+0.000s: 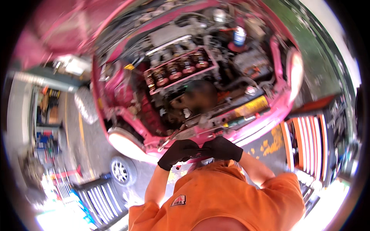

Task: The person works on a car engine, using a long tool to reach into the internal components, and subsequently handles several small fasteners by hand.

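Observation:
My black-gloved left hand (pixel 178 153) and right hand (pixel 222 149) are close together at the front edge of a pink car (pixel 262 115), both closed around a small dark object (pixel 198 153), too blurred to name. Just beyond them, the open engine bay holds an engine with its top uncovered (pixel 179 69), showing several dark round openings in a pink-edged frame. A battery (pixel 250 63) sits at the right of the bay, with a blue-and-white can (pixel 239 37) behind it and a yellow label (pixel 250 106) on the front panel.
The raised hood (pixel 50 27) is at upper left. A loose wheel (pixel 121 171) is on the floor at lower left, near a tool cabinet (pixel 100 200). An orange tool chest (pixel 302 142) stands at right. A silvery wrapped roll (pixel 85 104) lies beside the car's left.

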